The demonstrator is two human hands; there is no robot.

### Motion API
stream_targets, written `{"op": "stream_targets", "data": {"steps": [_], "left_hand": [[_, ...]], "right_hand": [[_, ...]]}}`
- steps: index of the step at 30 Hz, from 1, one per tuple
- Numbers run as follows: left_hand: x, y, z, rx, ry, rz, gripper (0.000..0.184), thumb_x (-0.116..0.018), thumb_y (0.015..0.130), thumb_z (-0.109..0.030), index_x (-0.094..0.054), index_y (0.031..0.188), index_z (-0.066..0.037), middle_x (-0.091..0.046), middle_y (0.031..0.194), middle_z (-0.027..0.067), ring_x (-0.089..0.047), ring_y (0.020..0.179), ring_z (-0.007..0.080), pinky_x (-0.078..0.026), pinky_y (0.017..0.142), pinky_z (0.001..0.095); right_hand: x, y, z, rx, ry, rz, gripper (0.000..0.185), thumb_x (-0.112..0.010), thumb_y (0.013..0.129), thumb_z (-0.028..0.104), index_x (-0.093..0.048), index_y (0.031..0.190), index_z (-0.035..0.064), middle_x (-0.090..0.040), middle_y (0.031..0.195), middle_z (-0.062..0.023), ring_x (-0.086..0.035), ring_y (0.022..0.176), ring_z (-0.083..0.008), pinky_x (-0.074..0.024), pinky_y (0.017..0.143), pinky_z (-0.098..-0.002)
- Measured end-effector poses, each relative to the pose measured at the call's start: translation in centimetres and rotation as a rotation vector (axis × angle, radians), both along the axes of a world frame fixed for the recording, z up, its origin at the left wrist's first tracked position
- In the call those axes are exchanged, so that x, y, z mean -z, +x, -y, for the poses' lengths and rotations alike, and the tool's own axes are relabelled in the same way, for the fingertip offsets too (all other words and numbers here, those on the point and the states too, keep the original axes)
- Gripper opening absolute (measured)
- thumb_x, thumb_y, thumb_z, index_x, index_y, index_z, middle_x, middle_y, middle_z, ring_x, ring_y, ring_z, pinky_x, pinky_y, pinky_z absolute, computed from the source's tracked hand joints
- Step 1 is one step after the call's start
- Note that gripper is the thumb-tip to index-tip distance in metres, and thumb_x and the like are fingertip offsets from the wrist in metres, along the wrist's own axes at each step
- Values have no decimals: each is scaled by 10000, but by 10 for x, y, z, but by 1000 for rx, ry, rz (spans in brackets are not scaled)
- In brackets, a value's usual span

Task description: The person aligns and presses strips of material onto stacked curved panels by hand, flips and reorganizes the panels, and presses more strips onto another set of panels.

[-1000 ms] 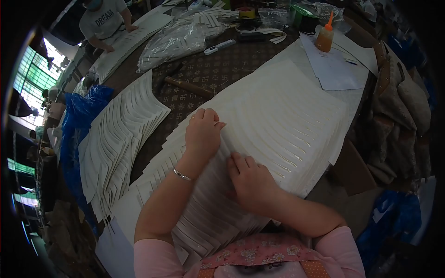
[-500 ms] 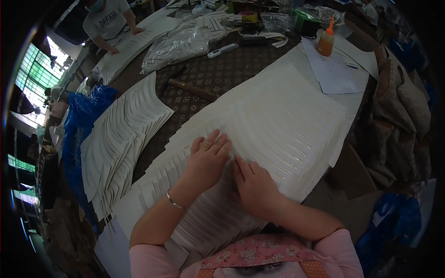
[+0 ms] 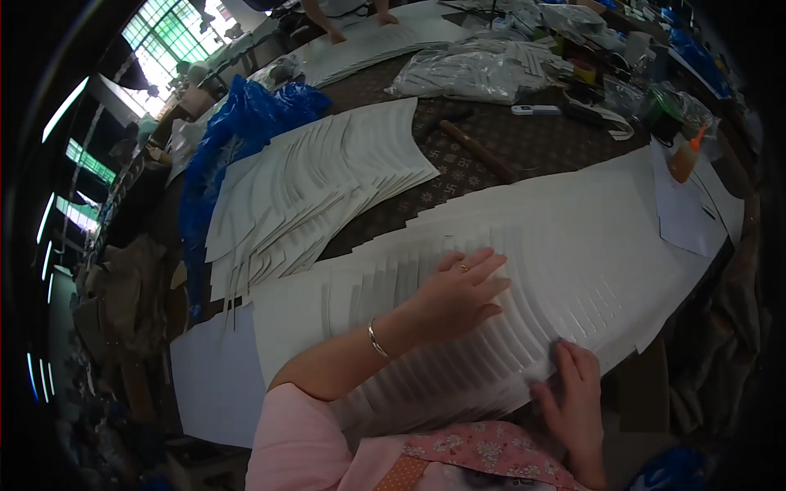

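Sheet stack (image 3: 589, 214): overlapping pale sheets, centre out to 3 o'clock; curved strips (image 3: 434, 368) run toward 5 o'clock.
Change, right hand (image 3: 578, 401): was close beside the left at mid-stack; now off toward 4 o'clock, at the stack's near edge.
Change, left hand (image 3: 463, 299): fingers have fanned out, pointing to 2 o'clock.
Change, view: swung round; the whole table sits differently in frame.
Meaning: hands now well apart, so the handling spans mid-stack to near edge rather than one spot.
Left hand state: spread wide, palm down over the strips, nothing seen in its grasp.
Right hand state: thumb and fingers bent and apart at the edge; can't tell if they pinch a sheet.
Shiny streaks (image 3: 591, 317): just beyond the right fingertips, at 1 o'clock from them.
Second pile (image 3: 327, 176): fanned sheets at 11 o'clock, apart from the hands.
Bottle (image 3: 682, 162): orange tip, between 2 and 3 o'clock.
Cut off: co-worker at 12 o'clock, only forearms and hands (image 3: 337, 37) plus a bit of clothing.
Hidden: near strip ends, behind the floral apron (image 3: 467, 448).
Hard to read: right hand smeared, possibly motion blur; wooden-handled tool (image 3: 479, 151) at 1 o'clock, head lost in dark cloth.
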State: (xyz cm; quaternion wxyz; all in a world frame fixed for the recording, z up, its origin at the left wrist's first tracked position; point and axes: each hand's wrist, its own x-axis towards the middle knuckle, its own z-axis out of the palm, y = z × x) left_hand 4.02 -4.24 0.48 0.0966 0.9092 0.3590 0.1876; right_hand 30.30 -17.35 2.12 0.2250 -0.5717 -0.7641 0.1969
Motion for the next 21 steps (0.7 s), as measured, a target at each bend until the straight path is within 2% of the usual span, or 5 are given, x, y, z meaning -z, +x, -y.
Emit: {"op": "stream_targets", "data": {"steps": [5,9,11,18,21], "left_hand": [[-12,-150,-9,-722,5,312,263,-656,863,-115,-679,1119,-60,-645,1201,159,-633,1057,340,-503,917,385],[12,-314,29,-1440,130,110,316,-627,889,-136,-660,1188,-37,-647,1174,188,-634,1068,308,-496,932,390],[42,-384,51,-1516,70,-45,367,-646,876,-173,-646,1215,-34,-656,1153,192,-645,1041,312,-509,910,395],[47,-388,68,-1490,-138,48,373,-664,854,-192,-668,1185,-19,-716,978,146,-687,905,321,-539,838,429],[29,-363,55,-1513,-141,-59,243,-649,867,-174,-675,1035,0,-694,849,108,-684,822,282,-543,803,387]], "right_hand": [[15,40,16,141,60,-29,530,-689,812,114,-540,1303,-19,-501,1370,-194,-473,1269,-376,-364,1086,-436],[14,50,14,214,89,-13,476,-665,825,104,-566,1277,-10,-514,1365,-183,-476,1278,-364,-358,1090,-427],[1,40,10,221,91,-50,467,-664,824,101,-573,1269,-6,-518,1362,-181,-478,1279,-361,-360,1089,-426],[-11,20,3,132,132,-154,439,-680,792,75,-604,1218,1,-523,1327,-182,-488,1239,-360,-390,1045,-436],[-15,22,5,125,172,-140,436,-687,784,71,-610,1207,0,-547,1293,-183,-518,1190,-351,-416,1010,-424]]}}
